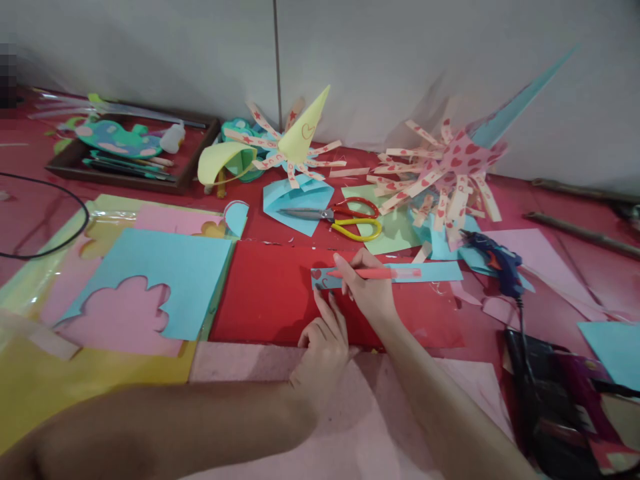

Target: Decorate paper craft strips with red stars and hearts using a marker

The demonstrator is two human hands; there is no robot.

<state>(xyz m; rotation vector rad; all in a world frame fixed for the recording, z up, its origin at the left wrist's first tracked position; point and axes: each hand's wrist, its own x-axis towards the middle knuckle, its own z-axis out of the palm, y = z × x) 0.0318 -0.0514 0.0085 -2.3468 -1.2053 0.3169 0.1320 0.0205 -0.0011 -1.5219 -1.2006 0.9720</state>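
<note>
A narrow light-blue paper strip (435, 271) lies across a red board (270, 293). Small red hearts show at the strip's left end. My right hand (367, 293) is closed around a red pen (373, 273), its tip over the strip close to the hearts. Just below, my left hand (325, 333) has its fingers stretched out, their tips on the strip's lower edge. Red-and-yellow-handled scissors (350, 219) rest behind the board, their blades on folded blue paper (295, 193).
A wooden tray (125, 180) with brushes stands back left. Paper cones with decorated strips, one yellow (303, 137), one pink and blue (465, 153), are along the wall. A glue gun (500, 263) lies right. Cut blue paper (195, 273) lies left.
</note>
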